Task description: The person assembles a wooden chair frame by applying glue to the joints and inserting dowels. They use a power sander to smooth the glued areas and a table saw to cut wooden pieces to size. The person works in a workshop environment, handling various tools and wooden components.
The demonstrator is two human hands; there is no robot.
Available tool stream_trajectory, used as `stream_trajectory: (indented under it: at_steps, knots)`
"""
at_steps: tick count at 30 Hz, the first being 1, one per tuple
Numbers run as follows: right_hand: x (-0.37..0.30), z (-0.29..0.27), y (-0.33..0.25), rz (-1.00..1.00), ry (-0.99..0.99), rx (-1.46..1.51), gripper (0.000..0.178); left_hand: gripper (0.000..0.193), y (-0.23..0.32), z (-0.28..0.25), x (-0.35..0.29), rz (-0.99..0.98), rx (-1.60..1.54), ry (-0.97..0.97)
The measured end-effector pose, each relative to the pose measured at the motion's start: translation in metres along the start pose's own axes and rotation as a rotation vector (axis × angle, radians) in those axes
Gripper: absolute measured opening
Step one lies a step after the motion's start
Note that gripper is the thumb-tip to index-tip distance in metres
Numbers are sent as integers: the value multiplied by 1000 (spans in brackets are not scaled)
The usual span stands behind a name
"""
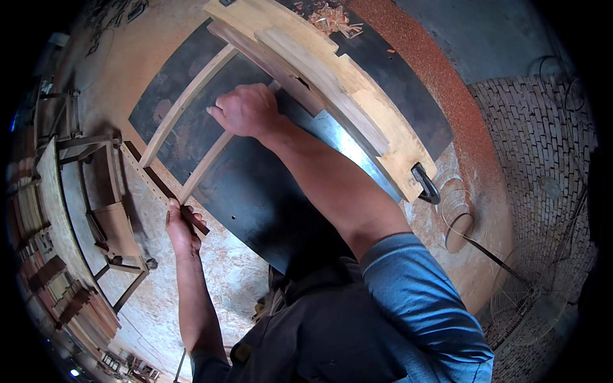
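A ladder-like wooden frame lies across a dark worktop [268,185]. Two pale slats run through it, a farther slat [185,105] and a nearer slat [207,165]. Both meet a narrow rail [152,182] with small holes, which overhangs the worktop's left edge. My left hand [182,231] is closed round this rail close to the nearer slat's end. My right hand [248,110] is a fist over the nearer slat's other end, hiding part of it; its thumb points left. Beyond it, a darker wooden rail [297,89] lies against thick pale boards [357,96].
A black clamp [426,184] sits at the boards' right end. Wood shavings [335,20] lie behind them. To the right stand a round-based fan [525,290] and a brick-patterned surface [530,140]. A wooden rack [83,191] and stacked timber [70,306] are at left.
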State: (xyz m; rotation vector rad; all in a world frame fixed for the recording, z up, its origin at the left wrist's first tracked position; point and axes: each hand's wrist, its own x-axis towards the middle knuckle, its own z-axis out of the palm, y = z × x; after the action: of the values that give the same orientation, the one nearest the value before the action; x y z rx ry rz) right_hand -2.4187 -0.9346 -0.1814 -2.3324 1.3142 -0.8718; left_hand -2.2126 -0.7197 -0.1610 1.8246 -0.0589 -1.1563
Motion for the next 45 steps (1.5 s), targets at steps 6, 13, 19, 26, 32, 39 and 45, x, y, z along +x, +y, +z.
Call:
stream_trajectory:
  at_steps: [6, 13, 19, 26, 32, 39, 45]
  knots:
    - [6, 1, 0, 7, -35, 10, 31, 33, 3, 0, 6, 5, -34, -23]
    - [12, 1, 0, 18, -67, 4, 31, 34, 5, -3, 14, 1, -35, -45]
    - [17, 6, 3, -33, 12, 3, 33, 35, 8, -1, 18, 3, -25, -23]
    - [22, 9, 1, -24, 4, 8, 33, 33, 12, -3, 22, 3, -44, -32]
    - [26, 2, -8, 97, -194, -50, 38, 34, 12, 0, 18, 7, -30, -16]
    - [27, -2, -6, 106, -224, -42, 38, 35, 14, 6, 16, 43, -32, -13]
    - [30, -2, -9, 121, -247, -44, 39, 39, 9, -1, 29, 24, -32, -17]
